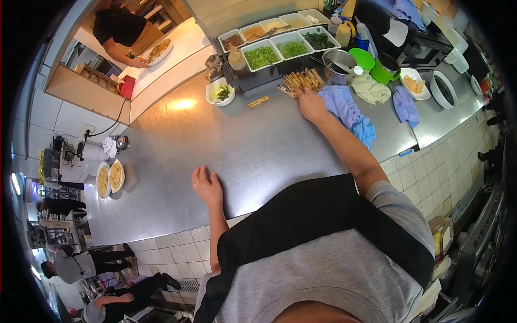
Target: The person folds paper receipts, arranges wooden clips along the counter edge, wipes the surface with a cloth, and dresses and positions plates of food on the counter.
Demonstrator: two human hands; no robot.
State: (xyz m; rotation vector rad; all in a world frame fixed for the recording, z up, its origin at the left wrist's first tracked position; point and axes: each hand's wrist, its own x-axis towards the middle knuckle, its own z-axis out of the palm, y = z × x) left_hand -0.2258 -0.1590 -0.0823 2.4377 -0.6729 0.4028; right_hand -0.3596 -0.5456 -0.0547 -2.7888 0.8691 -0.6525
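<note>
My right hand (pixel 312 105) reaches across the steel table to a pile of wooden clothespins (pixel 303 79). Its fingers are bent down at the pile's near edge, apparently closed on a wooden clothespin (pixel 286 91) that sticks out to the left; the exact grip is small and partly hidden. Farther left, a single clothespin (pixel 259 102) lies apart from the pile. My left hand (pixel 207 185) is open and holds nothing, fingers loosely bent over the table near its front edge.
White tubs of chopped greens (pixel 262 57) stand behind the pile. A white bowl with greens (pixel 219 92) is at back left, two dishes of food (pixel 109 178) at far left. Right are a metal pot (pixel 338 69) and purple cloths (pixel 340 103). Another person's hand (pixel 139 62) touches a plate beyond the hatch.
</note>
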